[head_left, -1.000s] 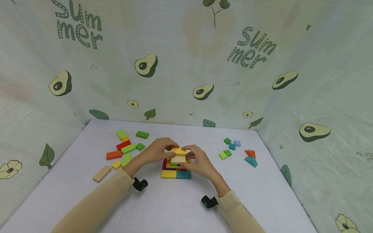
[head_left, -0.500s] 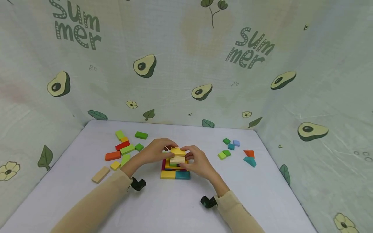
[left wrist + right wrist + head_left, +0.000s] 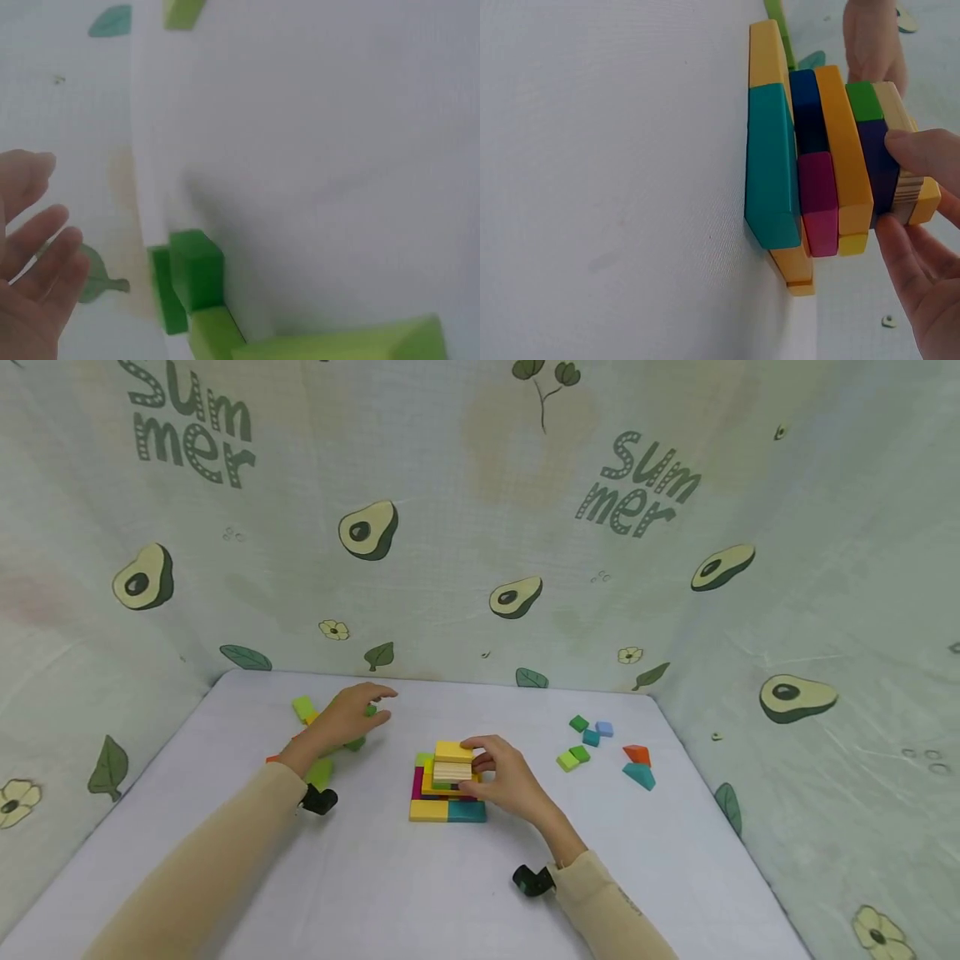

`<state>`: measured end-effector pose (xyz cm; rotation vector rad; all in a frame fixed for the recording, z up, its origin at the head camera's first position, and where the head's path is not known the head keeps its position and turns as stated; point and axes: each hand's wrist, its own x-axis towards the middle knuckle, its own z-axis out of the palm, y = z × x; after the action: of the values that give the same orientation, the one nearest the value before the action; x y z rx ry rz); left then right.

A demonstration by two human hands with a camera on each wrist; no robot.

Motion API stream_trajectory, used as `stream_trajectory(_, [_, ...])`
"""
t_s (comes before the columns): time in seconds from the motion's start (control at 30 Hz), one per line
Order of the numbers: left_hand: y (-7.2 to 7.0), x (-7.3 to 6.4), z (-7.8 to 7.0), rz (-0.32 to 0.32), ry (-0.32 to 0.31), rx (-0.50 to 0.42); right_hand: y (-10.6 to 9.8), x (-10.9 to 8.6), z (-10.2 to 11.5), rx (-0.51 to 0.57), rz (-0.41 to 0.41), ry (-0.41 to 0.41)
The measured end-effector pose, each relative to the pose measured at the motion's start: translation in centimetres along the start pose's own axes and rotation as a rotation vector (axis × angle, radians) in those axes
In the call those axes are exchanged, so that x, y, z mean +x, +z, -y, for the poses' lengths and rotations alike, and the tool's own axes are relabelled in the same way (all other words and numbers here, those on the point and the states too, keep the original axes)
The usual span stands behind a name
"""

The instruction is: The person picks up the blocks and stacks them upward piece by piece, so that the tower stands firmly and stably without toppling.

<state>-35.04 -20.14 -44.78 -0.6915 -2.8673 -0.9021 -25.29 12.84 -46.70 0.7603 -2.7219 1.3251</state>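
Wooden block (image 3: pixel 451 773) lies lengthwise left-to-right, held by right hand (image 3: pixel 513 782)

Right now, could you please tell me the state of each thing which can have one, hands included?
Left hand: open, holding nothing.
Right hand: gripping upper layers of the block tower.
Block tower: standing, narrower toward the top.
Top yellow block: lying flat.
Light blue block: loose.
Right-side teal block: loose, beside the orange-red block.
Left-side blocks: loose, partly hidden.
Printed cloth: hanging, creased.
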Motion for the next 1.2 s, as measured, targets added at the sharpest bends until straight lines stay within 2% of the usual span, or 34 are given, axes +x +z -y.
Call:
stream_trajectory(0.07, [-0.3,0.3,1.6,0.013,-0.036,0.021,0.1,0.0,0.0,0.002,0.002,0.000])
stream_trajectory(0.17, [-0.6,0.6,3.4,0.045,-0.048,0.061,0.1,0.0,-0.1,-0.003,0.000,0.002])
stream_trajectory(0.37, [-1.0,0.6,5.3,0.101,-0.056,0.115,0.2,0.1,-0.1,-0.006,0.006,0.002])
stream_trajectory(0.57, [-1.1,0.4,5.7,0.108,-0.025,0.153,0.1,0.1,0.0,0.000,0.013,0.013])
stream_trajectory(0.8, [-0.6,0.5,5.7,0.101,-0.013,0.142,0.0,-0.1,0.0,-0.004,0.010,0.015])
stream_trajectory(1.03, [-0.2,0.4,6.2,0.067,0.015,0.143,0.0,0.0,-0.2,-0.006,0.011,0.011])
stream_trajectory(1.2, [-0.2,0.1,5.9,0.058,0.026,0.134,0.0,0.0,-0.3,-0.005,0.009,0.008])
